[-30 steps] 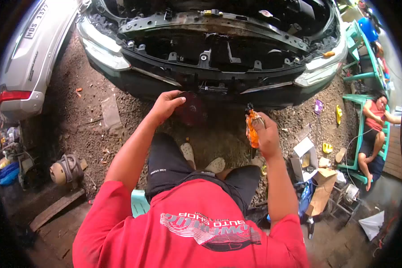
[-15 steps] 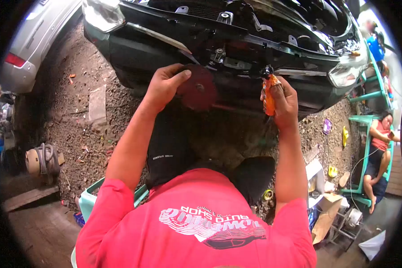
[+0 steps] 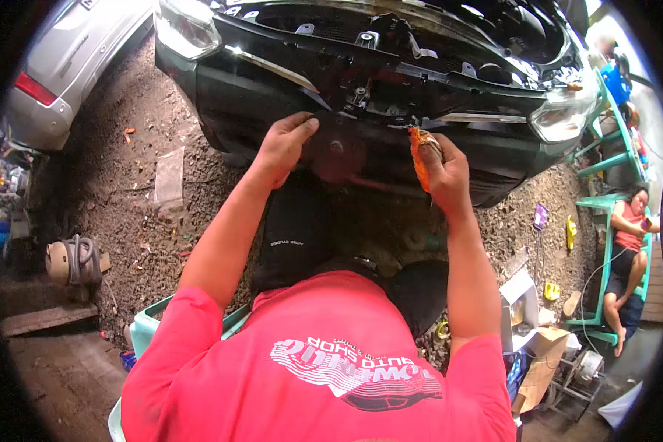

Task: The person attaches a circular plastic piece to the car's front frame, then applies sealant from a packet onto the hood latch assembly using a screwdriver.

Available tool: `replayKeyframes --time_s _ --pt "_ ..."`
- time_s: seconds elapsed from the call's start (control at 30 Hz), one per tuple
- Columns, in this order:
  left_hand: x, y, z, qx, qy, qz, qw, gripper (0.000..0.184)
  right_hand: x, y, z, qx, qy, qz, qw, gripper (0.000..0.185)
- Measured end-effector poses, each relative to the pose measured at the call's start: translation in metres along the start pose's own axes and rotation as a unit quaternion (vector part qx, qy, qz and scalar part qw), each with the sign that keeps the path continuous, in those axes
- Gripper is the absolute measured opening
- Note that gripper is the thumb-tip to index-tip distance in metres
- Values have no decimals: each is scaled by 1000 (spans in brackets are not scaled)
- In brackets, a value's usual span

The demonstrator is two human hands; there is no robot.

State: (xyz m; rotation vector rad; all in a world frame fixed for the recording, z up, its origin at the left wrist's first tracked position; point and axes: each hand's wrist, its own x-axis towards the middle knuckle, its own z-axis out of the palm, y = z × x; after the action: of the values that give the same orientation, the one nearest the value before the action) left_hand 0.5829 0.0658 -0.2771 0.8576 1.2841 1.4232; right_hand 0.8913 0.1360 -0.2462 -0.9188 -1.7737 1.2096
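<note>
At the front of a black car, my left hand is raised before the bumper, thumb and fingers pinched together. What is between them, if anything, I cannot make out. Just right of it, a faint dark-red round patch shows against the black surface; whether it is a thing or a reflection I cannot tell. My right hand grips a crumpled orange packet upright, thumb across it. The packet's dark upper end is close to the car's front opening.
The car's headlights flank the bumper. A silver vehicle stands left. A coiled hose lies on the gravel. At right a person sits on a green chair; a cardboard box stands lower right.
My right hand has moved left with the orange packet. The dark-red round patch beside my left hand looks fainter. My left hand has shifted slightly right, still pinched. The camera view has shifted a little.
</note>
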Motion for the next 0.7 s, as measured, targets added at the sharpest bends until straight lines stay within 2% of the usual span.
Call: replayKeyframes --time_s 0.1,0.13,0.17,0.23,0.33,0.4,0.47,0.5,0.57,0.6,0.63,0.67,0.7 --pt "-20 20 16 16 28 -23 999 37 0 3 -1 3 0 18 1000 31" --pt "-12 7 7 -43 14 -54 997 36 -1 4 0 -2 -4 24 1000 31" --pt "-15 10 10 -43 15 -51 998 36 0 8 0 -2 -5 20 1000 31" --pt "-27 19 13 -51 -33 -113 992 39 3 16 3 -81 44 -64 994 31" --pt "-36 21 16 -79 -68 -99 990 47 1 7 4 -62 20 -51 997 22" --pt "-48 25 24 -82 -79 -96 989 49 -2 -2 6 -45 14 -21 999 26" --pt "-56 28 33 -94 -58 -45 993 37 -3 -10 3 -33 6 7 999 30" --pt "-56 24 33 -97 -57 -46 993 37 -4 -11 4 -38 -7 18 999 29" --pt "-53 14 31 22 -30 39 999 35 -7 -13 8 -43 -22 31 998 28" --pt "-53 13 29 20 -28 35 999 35 -11 -15 10 13 -32 45 998 27" --pt "-54 12 27 94 -43 53 993 38 -16 -16 13 67 -42 61 995 27" --pt "-56 12 27 166 -58 68 982 41 -21 -17 16 67 -45 67 995 27" --pt "-58 11 28 163 -57 63 983 41 -26 -17 20 99 -48 74 991 28"
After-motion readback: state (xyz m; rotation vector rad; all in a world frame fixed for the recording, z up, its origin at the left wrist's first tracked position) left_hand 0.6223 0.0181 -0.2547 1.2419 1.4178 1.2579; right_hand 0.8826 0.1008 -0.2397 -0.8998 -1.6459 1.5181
